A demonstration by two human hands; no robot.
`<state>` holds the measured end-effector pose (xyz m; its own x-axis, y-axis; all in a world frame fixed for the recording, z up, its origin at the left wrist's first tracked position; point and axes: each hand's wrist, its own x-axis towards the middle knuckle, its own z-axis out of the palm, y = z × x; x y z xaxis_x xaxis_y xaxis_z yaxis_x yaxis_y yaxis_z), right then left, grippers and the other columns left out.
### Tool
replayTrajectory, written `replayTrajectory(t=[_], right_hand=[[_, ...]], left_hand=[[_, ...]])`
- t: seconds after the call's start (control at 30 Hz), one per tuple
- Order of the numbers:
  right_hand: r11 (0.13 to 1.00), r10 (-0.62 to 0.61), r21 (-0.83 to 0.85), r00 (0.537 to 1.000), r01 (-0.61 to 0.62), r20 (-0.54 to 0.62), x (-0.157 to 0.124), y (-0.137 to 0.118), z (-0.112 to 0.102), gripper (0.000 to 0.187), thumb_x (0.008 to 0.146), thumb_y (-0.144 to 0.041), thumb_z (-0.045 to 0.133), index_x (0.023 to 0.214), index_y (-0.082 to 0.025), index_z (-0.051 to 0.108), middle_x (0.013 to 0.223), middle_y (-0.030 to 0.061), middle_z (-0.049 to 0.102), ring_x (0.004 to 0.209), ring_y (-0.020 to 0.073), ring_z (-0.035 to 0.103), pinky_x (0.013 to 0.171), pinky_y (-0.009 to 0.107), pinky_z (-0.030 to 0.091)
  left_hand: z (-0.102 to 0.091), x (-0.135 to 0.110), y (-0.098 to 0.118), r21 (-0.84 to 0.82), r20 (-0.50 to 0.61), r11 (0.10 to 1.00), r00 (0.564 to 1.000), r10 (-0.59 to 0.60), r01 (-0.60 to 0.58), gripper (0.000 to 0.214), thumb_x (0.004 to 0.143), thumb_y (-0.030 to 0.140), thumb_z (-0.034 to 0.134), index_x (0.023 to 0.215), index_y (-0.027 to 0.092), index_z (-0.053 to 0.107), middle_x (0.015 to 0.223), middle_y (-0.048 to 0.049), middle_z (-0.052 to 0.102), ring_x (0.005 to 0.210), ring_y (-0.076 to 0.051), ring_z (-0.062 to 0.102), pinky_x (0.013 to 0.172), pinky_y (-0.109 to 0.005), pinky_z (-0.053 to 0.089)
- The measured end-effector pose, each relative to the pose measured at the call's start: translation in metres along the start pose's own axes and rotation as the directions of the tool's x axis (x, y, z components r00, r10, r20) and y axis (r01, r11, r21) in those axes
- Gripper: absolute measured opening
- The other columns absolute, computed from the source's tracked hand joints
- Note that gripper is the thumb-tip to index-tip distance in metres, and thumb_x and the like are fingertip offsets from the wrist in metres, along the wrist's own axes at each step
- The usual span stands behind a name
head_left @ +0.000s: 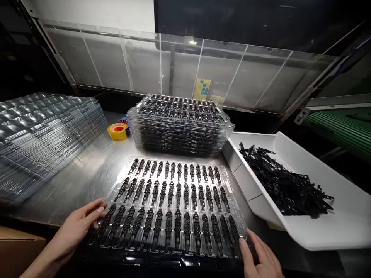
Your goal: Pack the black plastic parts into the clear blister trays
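Note:
A clear plastic tray (127,170) lies in front of me, its three rows of pockets filled with narrow black plastic parts (171,195). My left hand (84,218) pinches the tray's left edge between thumb and fingers. At the near right corner, my right hand (259,255) grips the edge with its thumb on top. Just behind the tray stands a tall stack of similar clear trays (179,135), also loaded with black parts.
On the right a white bin (307,166) holds a heap of loose black parts (286,185). Stacked clear trays (49,143) stand at the left. A yellow tape roll (114,135) sits between the stacks. A cardboard box (20,251) is at lower left, a green ribbed surface (342,123) at far right.

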<state>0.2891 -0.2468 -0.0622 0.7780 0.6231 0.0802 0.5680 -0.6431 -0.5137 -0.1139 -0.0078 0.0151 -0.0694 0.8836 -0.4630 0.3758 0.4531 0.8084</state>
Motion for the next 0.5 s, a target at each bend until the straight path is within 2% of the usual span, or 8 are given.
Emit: replayTrajectory(t=[0.07,0.1,0.13,0.2,0.23,0.3,0.43,0.5], right_hand=[[0.975,-0.203,-0.105,0.976,0.195,-0.076,-0.004,-0.025,0.009,0.055,0.088,-0.059,0.042,0.122,-0.021,0.061,0.124,0.0107,0.061,0.120,0.0394,0.047,0.092,0.060,0.043],[0.940,-0.323,-0.147,0.943,0.309,-0.080,-0.007,-0.043,0.014,0.052,0.089,-0.056,0.042,0.124,-0.022,0.060,0.125,0.0096,0.060,0.122,0.0396,0.045,0.094,0.063,0.040],[0.883,-0.452,-0.163,0.891,0.440,-0.044,-0.011,-0.062,0.019,0.047,0.090,-0.053,0.042,0.124,-0.026,0.059,0.126,0.0073,0.059,0.123,0.0388,0.044,0.094,0.064,0.039],[0.772,-0.617,-0.160,0.786,0.615,0.040,-0.019,-0.100,0.030,0.040,0.092,-0.048,0.044,0.126,-0.033,0.056,0.131,0.0022,0.056,0.127,0.0372,0.039,0.096,0.065,0.037],[0.730,-0.665,-0.153,0.744,0.666,0.068,-0.022,-0.115,0.034,0.038,0.092,-0.047,0.045,0.126,-0.035,0.056,0.134,0.0007,0.053,0.130,0.0366,0.037,0.097,0.064,0.037],[0.681,-0.711,-0.145,0.695,0.718,0.104,-0.027,-0.136,0.042,0.032,0.091,-0.044,0.048,0.121,-0.037,0.059,0.139,-0.0018,0.048,0.134,0.0359,0.031,0.099,0.059,0.038],[0.627,-0.756,-0.162,0.645,0.762,0.112,-0.032,-0.145,0.051,0.025,0.091,-0.042,0.050,0.111,-0.036,0.064,0.138,-0.0022,0.050,0.134,0.0359,0.030,0.097,0.055,0.040],[0.632,-0.754,-0.161,0.650,0.758,0.100,-0.032,-0.141,0.052,0.027,0.091,-0.041,0.049,0.112,-0.035,0.064,0.137,-0.0014,0.050,0.135,0.0357,0.030,0.097,0.055,0.041]], left_hand=[[0.003,0.001,-0.002,-0.001,-0.044,1.000,0.999,0.014,-0.014,0.072,0.060,0.047,0.069,0.121,0.011,0.057,0.109,-0.0110,0.069,0.065,-0.015,0.060,0.056,-0.024,0.049],[0.004,0.001,-0.004,-0.001,-0.069,1.000,0.997,0.020,-0.020,0.070,0.059,0.045,0.069,0.119,0.012,0.058,0.111,-0.0112,0.069,0.062,-0.015,0.059,0.055,-0.024,0.049],[0.005,0.002,-0.005,0.001,-0.089,1.000,0.996,0.023,-0.023,0.068,0.058,0.043,0.070,0.119,0.012,0.059,0.113,-0.0111,0.068,0.060,-0.014,0.058,0.055,-0.024,0.049],[0.007,0.004,-0.008,0.013,-0.107,1.000,0.994,0.026,-0.025,0.068,0.058,0.041,0.070,0.119,0.013,0.059,0.111,-0.0099,0.069,0.058,-0.014,0.057,0.055,-0.025,0.049],[0.007,0.004,-0.009,0.026,-0.109,0.999,0.994,0.026,-0.024,0.068,0.059,0.041,0.070,0.120,0.013,0.059,0.109,-0.0092,0.070,0.058,-0.014,0.057,0.055,-0.025,0.049],[0.007,0.005,-0.011,0.057,-0.108,0.998,0.994,0.033,-0.027,0.068,0.061,0.041,0.069,0.122,0.013,0.059,0.099,-0.0080,0.071,0.063,-0.017,0.060,0.056,-0.025,0.049],[0.007,0.007,-0.015,0.119,-0.111,0.991,0.991,0.070,-0.056,0.064,0.066,0.040,0.065,0.123,0.013,0.059,0.080,-0.0052,0.070,0.072,-0.021,0.064,0.057,-0.024,0.048],[0.007,0.007,-0.016,0.148,-0.149,0.986,0.983,0.104,-0.082,0.060,0.066,0.040,0.066,0.121,0.014,0.062,0.075,-0.0041,0.069,0.072,-0.021,0.064,0.055,-0.024,0.047]])
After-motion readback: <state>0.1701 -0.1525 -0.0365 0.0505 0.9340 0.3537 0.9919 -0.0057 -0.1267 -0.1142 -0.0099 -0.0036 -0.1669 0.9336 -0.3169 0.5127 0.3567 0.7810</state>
